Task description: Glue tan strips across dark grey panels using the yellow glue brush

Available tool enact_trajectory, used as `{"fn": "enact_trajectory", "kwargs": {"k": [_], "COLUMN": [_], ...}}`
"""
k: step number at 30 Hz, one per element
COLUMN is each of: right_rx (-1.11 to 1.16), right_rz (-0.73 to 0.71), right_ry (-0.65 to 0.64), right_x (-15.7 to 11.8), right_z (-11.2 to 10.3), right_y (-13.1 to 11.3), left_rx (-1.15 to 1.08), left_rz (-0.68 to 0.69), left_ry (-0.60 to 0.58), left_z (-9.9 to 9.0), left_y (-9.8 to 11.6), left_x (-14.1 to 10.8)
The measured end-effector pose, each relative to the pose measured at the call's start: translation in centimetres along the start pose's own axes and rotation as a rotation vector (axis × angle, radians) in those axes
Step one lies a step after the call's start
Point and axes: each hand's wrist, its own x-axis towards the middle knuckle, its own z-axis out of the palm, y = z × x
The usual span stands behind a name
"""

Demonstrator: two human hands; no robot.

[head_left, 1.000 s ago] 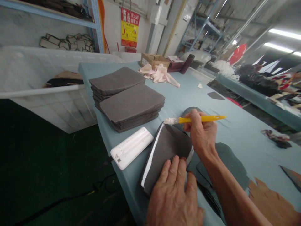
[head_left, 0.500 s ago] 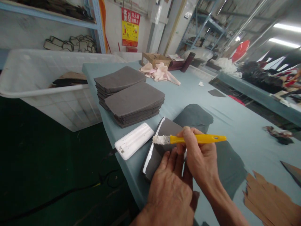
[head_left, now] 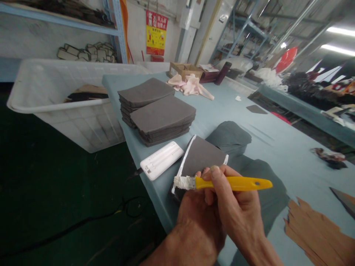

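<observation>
My right hand (head_left: 238,203) grips a yellow-handled paintbrush (head_left: 235,183), its bristles coated in thick white paste. The brush tip meets the left edge of a dark grey panel (head_left: 203,155), where a white strip runs along the border. Another white streak shows on the panel's right edge. Lying over the lower part of the panel is my left hand (head_left: 198,221), its fingers stretched forward and largely hidden behind the brush and right hand. Left of the panel sits a flat white device (head_left: 161,160) at the table's edge.
Two stacks of grey panels (head_left: 163,114) stand behind the device. Dark green pieces (head_left: 260,184) and brown pieces (head_left: 318,229) lie to the right. Pale pink cloth (head_left: 191,87) and a cardboard box (head_left: 185,70) are farther back. A white bin (head_left: 77,125) adjoins the table (head_left: 280,147).
The paintbrush has moved down along the panel's left edge, toward its near corner. My left hand has drawn back lower on the panel. The view has shifted slightly.
</observation>
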Motion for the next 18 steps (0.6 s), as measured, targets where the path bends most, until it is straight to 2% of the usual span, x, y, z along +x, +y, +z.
{"fn": "enact_trajectory", "kwargs": {"k": [5,9,13,18], "right_rx": [-0.100,-0.155,-0.045,0.164], "right_rz": [-0.129,-0.109,-0.067,-0.071], "right_ry": [-0.026,-0.088,-0.042,0.199], "right_x": [-1.1,-1.9,-2.1,-1.0], "right_z": [0.5,0.6,0.4,-2.2], "right_y": [-0.9,-1.1,-1.6,-2.1], "left_rx": [0.055,0.081,0.029,-0.073], "left_rz": [-0.036,-0.015,-0.007,-0.017], "left_ry": [0.155,0.190,0.104,-0.059], "left_z": [-0.1,0.0,-0.6,-1.8], "left_y": [-0.3,-0.5,-0.7,-1.2], "left_x": [-1.1,-2.5,-2.3,-1.1]}}
